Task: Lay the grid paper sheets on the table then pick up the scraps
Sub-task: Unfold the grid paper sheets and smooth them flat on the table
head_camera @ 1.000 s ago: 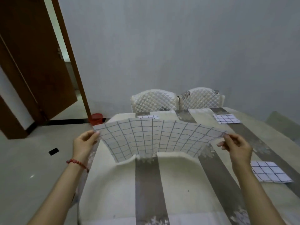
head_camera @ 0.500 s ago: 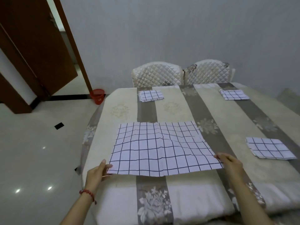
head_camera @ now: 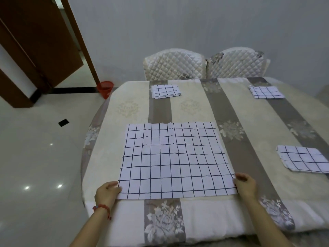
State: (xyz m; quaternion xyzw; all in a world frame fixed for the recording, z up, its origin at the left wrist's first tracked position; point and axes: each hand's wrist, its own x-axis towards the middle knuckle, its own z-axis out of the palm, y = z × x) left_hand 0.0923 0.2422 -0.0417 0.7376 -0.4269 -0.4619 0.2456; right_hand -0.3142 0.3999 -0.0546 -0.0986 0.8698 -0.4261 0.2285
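Head view shows my left hand (head_camera: 106, 192) and right hand (head_camera: 245, 186) pinching the near corners of the grid paper sheet (head_camera: 174, 161), spread flat on the bench (head_camera: 222, 107), long axis left-right (nearest folded stack (head_camera: 305, 160) lies right).

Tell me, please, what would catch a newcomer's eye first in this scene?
The large grid paper sheet lies spread flat on the near part of the striped table, with the left hand and right hand at its two near corners. Three smaller folded grid stacks sit farther off: far left, far right and right edge.
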